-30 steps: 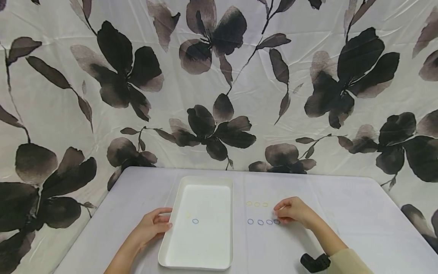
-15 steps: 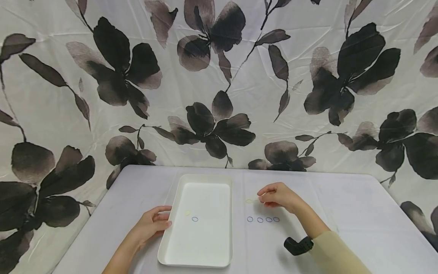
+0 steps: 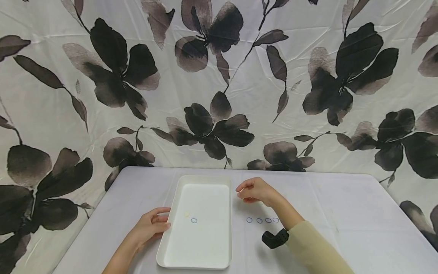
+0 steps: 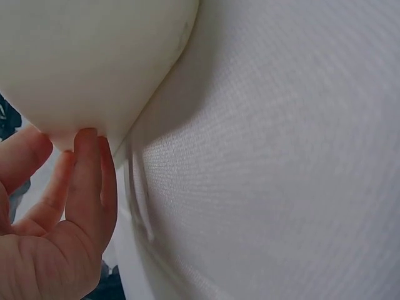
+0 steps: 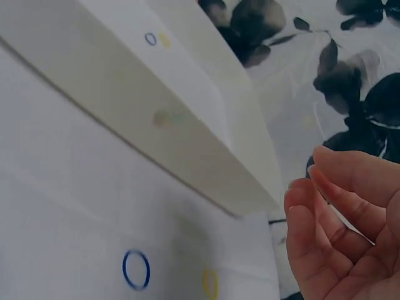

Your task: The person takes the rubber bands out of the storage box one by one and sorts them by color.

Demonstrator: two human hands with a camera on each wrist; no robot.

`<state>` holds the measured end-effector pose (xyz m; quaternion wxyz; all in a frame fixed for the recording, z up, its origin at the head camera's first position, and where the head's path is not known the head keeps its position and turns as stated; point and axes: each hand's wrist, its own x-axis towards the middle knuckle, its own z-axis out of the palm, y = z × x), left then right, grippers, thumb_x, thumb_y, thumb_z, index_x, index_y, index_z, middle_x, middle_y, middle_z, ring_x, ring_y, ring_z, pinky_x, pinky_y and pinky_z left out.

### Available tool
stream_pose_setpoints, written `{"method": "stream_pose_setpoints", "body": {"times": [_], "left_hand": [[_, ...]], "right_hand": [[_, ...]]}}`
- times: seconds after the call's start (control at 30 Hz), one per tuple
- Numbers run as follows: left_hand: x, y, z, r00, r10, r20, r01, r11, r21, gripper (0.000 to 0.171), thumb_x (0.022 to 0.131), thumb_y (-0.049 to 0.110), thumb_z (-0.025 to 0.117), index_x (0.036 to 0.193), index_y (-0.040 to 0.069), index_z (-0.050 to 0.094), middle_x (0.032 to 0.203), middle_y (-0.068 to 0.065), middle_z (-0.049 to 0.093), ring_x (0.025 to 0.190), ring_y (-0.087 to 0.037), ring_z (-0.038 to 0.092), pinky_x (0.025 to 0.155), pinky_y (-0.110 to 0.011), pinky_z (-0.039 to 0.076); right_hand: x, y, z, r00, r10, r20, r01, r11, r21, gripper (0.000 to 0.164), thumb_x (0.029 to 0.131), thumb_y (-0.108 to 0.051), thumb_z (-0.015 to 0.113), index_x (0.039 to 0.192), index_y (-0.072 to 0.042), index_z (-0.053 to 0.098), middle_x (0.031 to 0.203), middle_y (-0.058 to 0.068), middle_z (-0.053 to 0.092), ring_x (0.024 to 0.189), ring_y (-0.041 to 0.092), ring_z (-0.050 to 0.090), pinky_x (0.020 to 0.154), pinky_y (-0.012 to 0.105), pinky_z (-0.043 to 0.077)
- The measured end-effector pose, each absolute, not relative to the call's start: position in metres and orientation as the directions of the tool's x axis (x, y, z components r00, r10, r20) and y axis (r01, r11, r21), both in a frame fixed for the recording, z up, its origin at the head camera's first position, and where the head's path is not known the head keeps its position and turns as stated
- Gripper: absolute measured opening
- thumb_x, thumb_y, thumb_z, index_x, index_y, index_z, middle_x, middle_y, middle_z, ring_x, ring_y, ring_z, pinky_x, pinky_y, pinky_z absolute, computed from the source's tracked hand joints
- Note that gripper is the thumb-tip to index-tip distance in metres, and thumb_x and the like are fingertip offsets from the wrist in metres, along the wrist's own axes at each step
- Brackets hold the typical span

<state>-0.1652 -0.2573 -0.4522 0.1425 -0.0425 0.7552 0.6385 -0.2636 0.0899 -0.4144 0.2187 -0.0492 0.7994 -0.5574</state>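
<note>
In the head view my left hand [image 3: 148, 226] rests at the left edge of the white tray [image 3: 196, 251]. The left wrist view shows its fairly straight fingertips [image 4: 86, 140] touching the tray's outer wall. A thin blue ring [image 3: 194, 220] and a pale yellow ring [image 3: 186, 214] lie inside the tray. Just right of the tray, my right hand [image 3: 256, 191] hovers over the table, fingers loosely bent, with nothing visible between them. It mostly hides the row of yellow rings; one yellow ring [image 5: 210, 284] shows in the right wrist view. Nearer me, several blue rings [image 3: 259, 220] form a row.
A white cloth covers the table [image 3: 328, 213]. Behind it hangs a floral curtain [image 3: 287, 83]. A black device [image 3: 275, 239] sits at the right wrist, beside a pale yellow sleeve [image 3: 315, 243].
My right hand has travelled left, from the right end of the ring rows to beside the tray. The left hand stays at the tray's edge, and the rings in the tray look unchanged.
</note>
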Motion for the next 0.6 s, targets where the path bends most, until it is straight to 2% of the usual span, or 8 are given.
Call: {"method": "stream_pose_setpoints", "body": {"times": [0.6], "left_hand": [[-0.164,-0.256,-0.449,-0.956,0.114,-0.271,-0.248,0.183,0.951,0.060,0.082,-0.003,0.064,0.135,-0.009,0.035,0.109,-0.019,0.060,0.090,-0.024,0.063,0.074,-0.037,0.054]], "right_hand": [[-0.259,0.039,-0.417,-0.872,-0.399,-0.283,0.122,0.382,-0.916,0.020,0.076,-0.004,0.074,0.094,0.003,0.069,0.065,0.002,0.057,0.057,0.013,0.056,0.056,0.025,0.051]]}}
